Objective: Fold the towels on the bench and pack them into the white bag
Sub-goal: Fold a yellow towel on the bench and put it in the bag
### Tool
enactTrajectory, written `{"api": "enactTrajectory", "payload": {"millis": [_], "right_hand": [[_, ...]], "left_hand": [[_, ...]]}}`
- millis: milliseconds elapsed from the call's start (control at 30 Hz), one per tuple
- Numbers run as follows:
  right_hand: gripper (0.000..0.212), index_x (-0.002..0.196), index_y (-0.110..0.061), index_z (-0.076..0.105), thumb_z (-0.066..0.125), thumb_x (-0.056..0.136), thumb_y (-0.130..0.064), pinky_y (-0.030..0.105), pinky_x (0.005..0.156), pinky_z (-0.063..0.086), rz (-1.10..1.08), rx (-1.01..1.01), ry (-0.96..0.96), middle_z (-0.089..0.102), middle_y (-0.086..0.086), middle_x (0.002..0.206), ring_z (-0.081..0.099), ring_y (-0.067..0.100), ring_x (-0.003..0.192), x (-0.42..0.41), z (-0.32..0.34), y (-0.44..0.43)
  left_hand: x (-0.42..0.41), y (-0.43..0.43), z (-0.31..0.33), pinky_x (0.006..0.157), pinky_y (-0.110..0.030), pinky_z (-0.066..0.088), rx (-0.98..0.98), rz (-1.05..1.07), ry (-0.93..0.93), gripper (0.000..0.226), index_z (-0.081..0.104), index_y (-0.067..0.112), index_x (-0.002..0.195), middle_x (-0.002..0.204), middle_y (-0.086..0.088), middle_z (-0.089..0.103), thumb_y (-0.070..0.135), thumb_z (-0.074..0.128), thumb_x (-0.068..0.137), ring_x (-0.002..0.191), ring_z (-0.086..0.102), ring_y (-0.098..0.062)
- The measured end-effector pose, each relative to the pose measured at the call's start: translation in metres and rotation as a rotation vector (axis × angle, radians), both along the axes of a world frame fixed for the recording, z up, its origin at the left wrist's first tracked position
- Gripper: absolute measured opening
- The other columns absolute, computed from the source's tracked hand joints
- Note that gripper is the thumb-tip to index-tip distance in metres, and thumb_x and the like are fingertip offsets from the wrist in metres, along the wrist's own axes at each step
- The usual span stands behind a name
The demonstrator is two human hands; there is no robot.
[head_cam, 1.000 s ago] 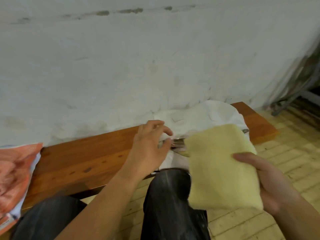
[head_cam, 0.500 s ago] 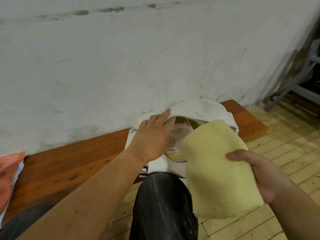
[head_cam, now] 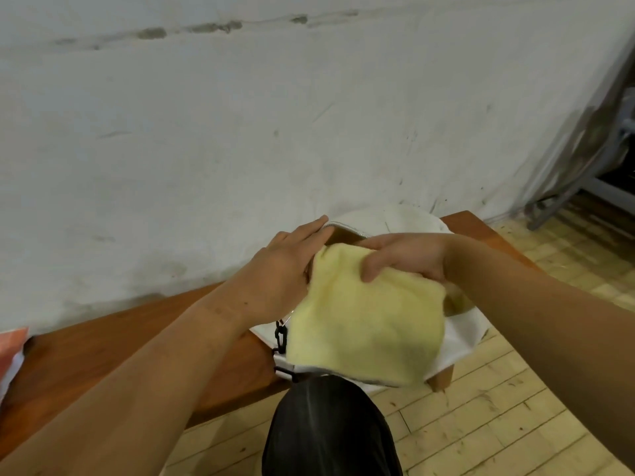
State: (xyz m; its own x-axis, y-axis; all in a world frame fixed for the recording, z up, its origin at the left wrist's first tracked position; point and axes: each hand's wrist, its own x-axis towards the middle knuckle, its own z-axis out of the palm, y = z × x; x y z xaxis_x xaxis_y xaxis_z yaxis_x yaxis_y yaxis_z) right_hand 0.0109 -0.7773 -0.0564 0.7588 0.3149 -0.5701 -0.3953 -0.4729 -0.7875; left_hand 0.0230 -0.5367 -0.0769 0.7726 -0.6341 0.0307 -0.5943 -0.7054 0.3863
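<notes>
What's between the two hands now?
Head view: the yellow towel, top edge at the mouth of the white bag; left hand rests on its rim, right hand grips the towel.

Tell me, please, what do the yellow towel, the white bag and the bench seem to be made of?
The yellow towel: soft terry-like cloth, matte, with a fuzzy nap.
The white bag: probably woven fabric, matte; it creases and sags, with a metal-looking zipper at its mouth.
The bench: wood, reddish-brown with a slight sheen; faint grain shows.
</notes>
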Motion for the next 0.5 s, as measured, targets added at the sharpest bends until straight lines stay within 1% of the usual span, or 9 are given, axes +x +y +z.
{"api": "enactTrajectory", "payload": {"millis": [100, 233, 267, 333, 367, 400, 433, 467, 500], "right_hand": [[0.045, 0.132, -0.033, 0.059, 0.064, 0.087, -0.025, 0.039, 0.102, 0.050, 0.134, -0.381, -0.277, 0.064, -0.007, 0.124, 0.060, 0.018, 0.115, 0.020, 0.000, 0.013], [0.058, 0.146, -0.025, 0.049, 0.057, 0.089, -0.019, 0.036, 0.102, 0.048, 0.207, -0.678, -0.579, 0.063, -0.001, 0.133, 0.058, 0.022, 0.120, 0.032, -0.031, 0.033], [0.057, 0.146, -0.023, 0.048, 0.056, 0.090, -0.018, 0.035, 0.100, 0.048, 0.204, -0.712, -0.654, 0.064, 0.002, 0.132, 0.059, 0.024, 0.118, 0.032, -0.039, 0.038], [0.047, 0.141, -0.017, 0.052, 0.050, 0.094, -0.017, 0.031, 0.086, 0.047, 0.172, -0.749, -0.796, 0.068, 0.008, 0.123, 0.063, 0.026, 0.109, 0.030, -0.049, 0.048], [0.041, 0.136, -0.014, 0.055, 0.046, 0.097, -0.018, 0.029, 0.079, 0.042, 0.163, -0.798, -0.845, 0.069, 0.009, 0.117, 0.064, 0.027, 0.103, 0.029, -0.051, 0.052], [0.037, 0.133, -0.013, 0.055, 0.042, 0.100, -0.020, 0.029, 0.076, 0.038, 0.171, -0.874, -0.873, 0.069, 0.010, 0.115, 0.064, 0.027, 0.101, 0.029, -0.050, 0.056], [0.037, 0.133, -0.012, 0.055, 0.037, 0.103, -0.024, 0.030, 0.077, 0.037, 0.192, -0.952, -0.901, 0.069, 0.009, 0.116, 0.064, 0.027, 0.103, 0.030, -0.048, 0.060], [0.038, 0.134, -0.012, 0.053, 0.034, 0.104, -0.026, 0.032, 0.081, 0.040, 0.235, -1.023, -0.892, 0.067, 0.009, 0.121, 0.062, 0.028, 0.108, 0.032, -0.045, 0.063], [0.041, 0.137, -0.011, 0.051, 0.031, 0.106, -0.028, 0.035, 0.090, 0.042, 0.299, -1.074, -0.868, 0.065, 0.009, 0.127, 0.060, 0.028, 0.115, 0.035, -0.041, 0.065]], "left_hand": [[-0.004, 0.000, 0.004, 0.120, -0.038, 0.026, 0.033, 0.013, 0.051, 0.078, 0.004, 0.036, 0.159, 0.164, 0.026, -0.003, 0.003, 0.040, 0.099, 0.147, 0.015, -0.012], [-0.007, -0.002, 0.007, 0.121, -0.034, 0.022, 0.002, 0.034, 0.059, 0.082, 0.000, 0.039, 0.158, 0.158, 0.034, -0.006, 0.002, 0.039, 0.097, 0.147, 0.010, -0.005], [-0.007, -0.002, 0.006, 0.121, -0.033, 0.021, -0.001, 0.035, 0.056, 0.082, 0.000, 0.040, 0.158, 0.156, 0.036, -0.007, 0.003, 0.039, 0.096, 0.146, 0.009, -0.002], [-0.009, -0.002, 0.006, 0.121, -0.033, 0.021, -0.015, 0.031, 0.053, 0.083, 0.000, 0.041, 0.158, 0.152, 0.040, -0.009, 0.002, 0.040, 0.095, 0.145, 0.008, 0.001], [-0.010, -0.002, 0.005, 0.121, -0.034, 0.022, -0.023, 0.024, 0.045, 0.084, 0.001, 0.041, 0.157, 0.152, 0.040, -0.009, 0.002, 0.040, 0.095, 0.145, 0.009, 0.000], [-0.010, -0.002, 0.005, 0.120, -0.034, 0.024, -0.031, 0.017, 0.033, 0.084, 0.002, 0.041, 0.157, 0.152, 0.040, -0.009, 0.001, 0.041, 0.094, 0.144, 0.011, 0.000], [-0.011, -0.002, 0.005, 0.120, -0.035, 0.025, -0.038, 0.013, 0.018, 0.084, 0.003, 0.040, 0.158, 0.152, 0.039, -0.008, 0.001, 0.042, 0.094, 0.144, 0.013, -0.002], [-0.011, -0.002, 0.006, 0.119, -0.036, 0.027, -0.042, 0.011, 0.003, 0.084, 0.005, 0.039, 0.158, 0.152, 0.038, -0.007, 0.000, 0.043, 0.093, 0.144, 0.015, -0.003], [-0.011, -0.002, 0.006, 0.118, -0.036, 0.028, -0.042, 0.012, -0.009, 0.084, 0.006, 0.038, 0.158, 0.152, 0.038, -0.006, -0.001, 0.043, 0.093, 0.143, 0.016, -0.003]]}}
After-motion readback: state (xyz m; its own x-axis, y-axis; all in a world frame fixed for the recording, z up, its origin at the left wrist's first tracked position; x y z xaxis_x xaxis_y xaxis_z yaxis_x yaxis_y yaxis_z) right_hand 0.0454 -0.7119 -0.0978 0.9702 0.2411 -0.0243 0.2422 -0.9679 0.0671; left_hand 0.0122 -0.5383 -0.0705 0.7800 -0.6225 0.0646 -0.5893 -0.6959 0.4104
